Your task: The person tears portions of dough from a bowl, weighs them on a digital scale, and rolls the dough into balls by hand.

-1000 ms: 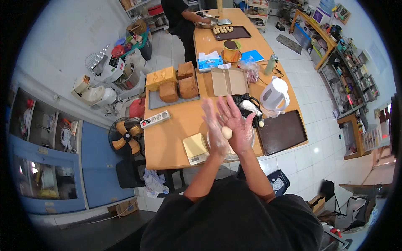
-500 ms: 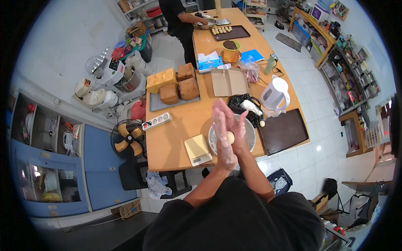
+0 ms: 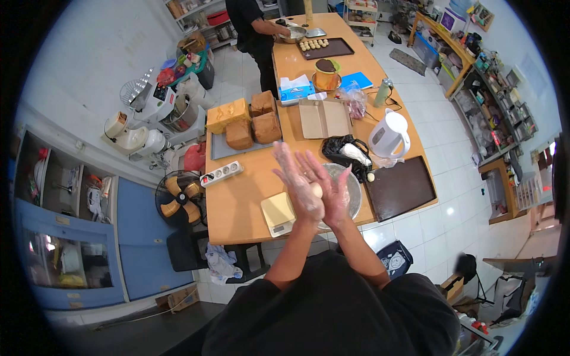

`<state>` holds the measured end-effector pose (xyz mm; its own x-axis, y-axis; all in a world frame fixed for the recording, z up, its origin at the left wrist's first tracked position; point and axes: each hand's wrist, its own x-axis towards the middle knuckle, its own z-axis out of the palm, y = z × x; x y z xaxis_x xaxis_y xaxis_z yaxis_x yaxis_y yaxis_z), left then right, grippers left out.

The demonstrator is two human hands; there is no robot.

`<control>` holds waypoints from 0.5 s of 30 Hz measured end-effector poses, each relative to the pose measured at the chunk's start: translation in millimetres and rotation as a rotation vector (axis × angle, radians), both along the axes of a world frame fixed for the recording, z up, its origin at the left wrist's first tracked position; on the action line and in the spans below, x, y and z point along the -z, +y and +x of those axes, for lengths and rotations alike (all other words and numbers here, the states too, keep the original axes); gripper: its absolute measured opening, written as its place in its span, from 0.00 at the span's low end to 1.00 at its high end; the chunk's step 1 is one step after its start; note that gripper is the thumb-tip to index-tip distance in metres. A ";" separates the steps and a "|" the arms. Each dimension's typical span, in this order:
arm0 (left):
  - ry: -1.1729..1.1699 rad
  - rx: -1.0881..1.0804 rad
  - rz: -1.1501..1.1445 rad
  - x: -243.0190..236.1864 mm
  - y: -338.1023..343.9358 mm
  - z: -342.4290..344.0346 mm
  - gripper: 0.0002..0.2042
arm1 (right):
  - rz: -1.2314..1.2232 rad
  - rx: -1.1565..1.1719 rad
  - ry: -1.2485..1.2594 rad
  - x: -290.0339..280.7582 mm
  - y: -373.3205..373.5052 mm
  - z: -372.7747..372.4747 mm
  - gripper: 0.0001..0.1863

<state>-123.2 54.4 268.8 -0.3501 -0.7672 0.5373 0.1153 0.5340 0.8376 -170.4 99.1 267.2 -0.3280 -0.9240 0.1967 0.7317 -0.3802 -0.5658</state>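
A pale round dough ball (image 3: 316,190) is pressed between my two floury palms. My left hand (image 3: 298,187) lies against its left side, and my right hand (image 3: 333,193) closes on it from the right; the fingers of both point away from me, stretched out. Below them is a metal bowl (image 3: 355,199), partly hidden by the right hand. Left of the bowl, a flat yellow slab (image 3: 277,209) rests on a white kitchen scale (image 3: 283,229). Another small dough ball (image 3: 370,177) sits by the corner of a dark baking tray (image 3: 404,190) to the right.
Beyond the bowl lie a black plastic bag (image 3: 333,149), an open cardboard box (image 3: 323,121) and a white kettle (image 3: 389,133). Bread loaves (image 3: 239,134) fill a tray at left, near a power strip (image 3: 222,173). Across the table, another person's hand (image 3: 284,30) reaches into a bowl.
Both my hands have shifted slightly left with the dough ball between them. The left fingers now tilt further left, and the right fingers have spread more.
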 end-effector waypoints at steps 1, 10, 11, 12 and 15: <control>-0.002 -0.018 0.017 3.9 -1.2 1.6 0.38 | 0.000 -0.003 0.002 0.0 -1.5 -2.5 0.51; -0.115 0.004 -0.015 -4.0 -10.0 1.0 0.36 | 0.122 -0.007 0.083 7.0 -2.4 -4.5 0.52; -0.115 -0.046 0.080 -3.3 -20.6 1.1 0.37 | 0.032 0.008 0.026 8.1 -6.8 -6.5 0.52; -0.153 -0.056 0.078 1.9 -15.8 1.8 0.38 | -0.012 0.045 0.015 7.4 -10.0 -11.3 0.51; -0.176 0.137 -0.019 4.5 19.3 3.1 0.38 | 0.167 0.053 0.047 -7.6 -8.7 -12.0 0.50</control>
